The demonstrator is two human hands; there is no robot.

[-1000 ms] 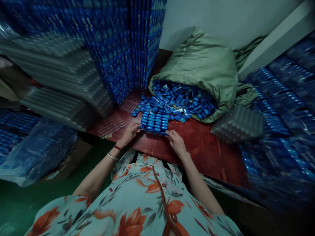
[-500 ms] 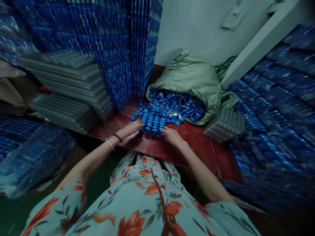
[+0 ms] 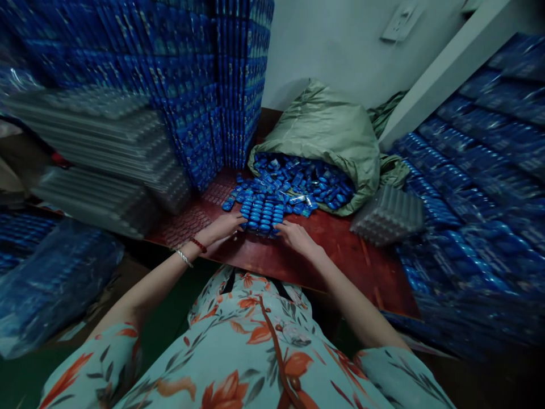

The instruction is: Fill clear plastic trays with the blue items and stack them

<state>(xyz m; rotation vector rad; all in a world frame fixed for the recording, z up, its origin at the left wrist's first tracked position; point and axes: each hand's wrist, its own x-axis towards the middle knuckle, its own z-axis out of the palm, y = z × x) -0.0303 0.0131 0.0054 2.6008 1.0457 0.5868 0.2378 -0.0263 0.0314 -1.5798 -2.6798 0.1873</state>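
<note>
Between my hands, on the red-brown table [image 3: 340,250], is a tray of small blue packets [image 3: 261,215] set in neat rows. My left hand [image 3: 227,225] is at its left edge, with fingers closed on the rim. At the right edge, my right hand [image 3: 296,236] pinches the near corner. Right behind the tray, loose blue packets [image 3: 275,180] spill from the mouth of a green sack [image 3: 330,122]. The fingertips are small in view and partly hidden by the tray's edges.
Stacked grey plastic trays [image 3: 97,130] stand on the left, before a tall wall of filled blue trays [image 3: 183,74]. A smaller stack of clear trays [image 3: 389,216] sits at the right. More filled trays [image 3: 477,244] are piled beyond it. Flat clear trays [image 3: 181,224] lie by my left wrist.
The view has shifted slightly. Both hands stay at the sides of the tray, and the rows of packets look the same.
</note>
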